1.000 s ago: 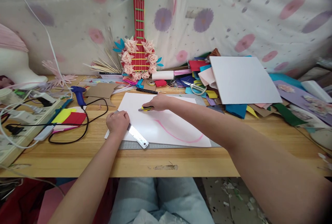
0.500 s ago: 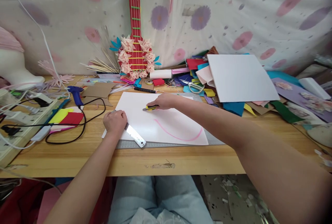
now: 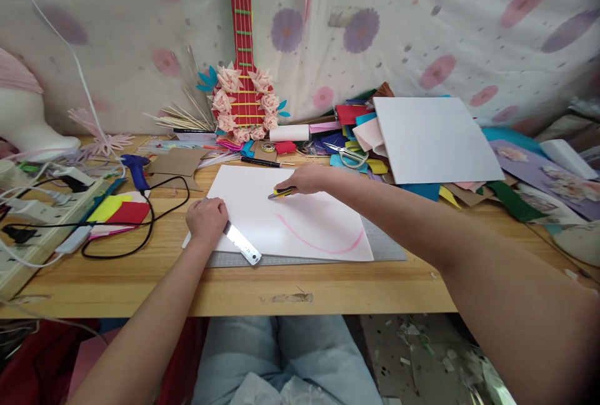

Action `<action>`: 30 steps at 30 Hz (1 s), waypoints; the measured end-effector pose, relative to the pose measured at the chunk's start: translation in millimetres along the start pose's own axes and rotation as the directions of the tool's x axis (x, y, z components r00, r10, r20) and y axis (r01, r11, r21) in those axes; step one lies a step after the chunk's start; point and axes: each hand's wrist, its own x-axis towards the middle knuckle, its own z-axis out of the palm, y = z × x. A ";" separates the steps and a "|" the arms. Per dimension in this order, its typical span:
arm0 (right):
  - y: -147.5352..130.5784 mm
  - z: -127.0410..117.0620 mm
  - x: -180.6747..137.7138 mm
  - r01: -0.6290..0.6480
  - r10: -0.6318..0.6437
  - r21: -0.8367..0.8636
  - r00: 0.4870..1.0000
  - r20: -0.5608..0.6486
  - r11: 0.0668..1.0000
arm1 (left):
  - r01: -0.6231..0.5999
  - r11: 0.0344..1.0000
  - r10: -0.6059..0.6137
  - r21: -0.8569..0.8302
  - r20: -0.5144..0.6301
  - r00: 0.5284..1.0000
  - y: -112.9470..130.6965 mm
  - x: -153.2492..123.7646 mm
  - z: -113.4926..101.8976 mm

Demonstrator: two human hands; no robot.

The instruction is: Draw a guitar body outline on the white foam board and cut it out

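My left hand (image 3: 206, 219) is closed with curled fingers over a steel ruler (image 3: 242, 244), pressing it on a white foam board (image 3: 255, 220). The ruler slants toward the board's near left edge, its end sticking out past it. In my right hand (image 3: 304, 180) is a yellow and black utility knife (image 3: 284, 192), its blade pointing left, at or just above the board; contact is hard to tell. A curved pink line (image 3: 319, 245) runs across the board's right half. Below the board lies a grey cutting mat (image 3: 384, 245), showing at the right and near edges.
Behind the board are a black marker (image 3: 261, 161), scissors (image 3: 347, 155) and a flower-trimmed red paper guitar (image 3: 246, 99). A second white board (image 3: 435, 142) rests on coloured sheets at right. Left are a blue glue gun (image 3: 135, 170), black cable (image 3: 152, 230) and power strip (image 3: 94, 205).
My right hand has moved a little to the right with the utility knife. My left hand stays on the ruler, and the view has shifted slightly.
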 end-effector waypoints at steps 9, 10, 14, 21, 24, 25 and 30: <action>-11.1 -13.9 -1.1 0.002 -0.002 0.017 1.000 0.011 1.000 | -0.078 0.996 0.084 -0.035 0.272 0.959 44.1 23.3 -12.9; -12.0 -15.0 -1.2 0.001 -0.002 0.023 1.000 0.016 1.000 | -0.079 0.996 0.090 -0.050 0.303 0.949 51.6 24.1 -8.5; -12.6 -14.3 0.6 -0.010 0.009 0.046 1.000 0.029 0.999 | -0.044 0.998 0.059 -0.048 0.381 0.923 67.3 25.6 12.6; -11.5 -13.0 4.3 0.005 -0.009 0.094 0.999 0.044 0.996 | -0.198 0.969 0.241 -0.147 0.395 0.886 52.9 42.2 26.0; -11.9 -11.9 2.8 0.018 -0.022 0.101 0.999 0.037 0.995 | -0.207 0.968 0.248 -0.143 0.396 0.884 51.0 45.1 27.2; -11.6 -10.9 2.1 0.026 -0.029 0.107 0.999 0.032 0.994 | -0.207 0.968 0.247 -0.141 0.398 0.884 51.1 45.1 27.6; -6.4 -5.4 -0.3 0.063 -0.065 0.118 0.998 0.016 0.991 | -0.212 0.967 0.252 -0.143 0.397 0.882 51.5 43.3 28.5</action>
